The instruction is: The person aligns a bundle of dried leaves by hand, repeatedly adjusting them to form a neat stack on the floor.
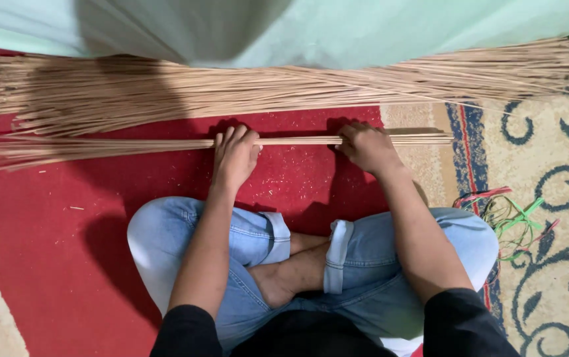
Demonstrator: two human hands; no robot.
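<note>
Sticks [298, 140] at frame centre are being bundled, gripped by the closed left hand [235, 158] and right hand [366, 147]; tying seems next.

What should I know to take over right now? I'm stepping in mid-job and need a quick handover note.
Left hand and right hand: both closed on the small bundle of thin sticks, lying level on the red carpet.
Large stick pile: behind it, along the wall.
Coloured ties: on the patterned rug, to the right.
Done: one bundle gathered.
Left: no tie shows on it; big pile remains loose.
</note>
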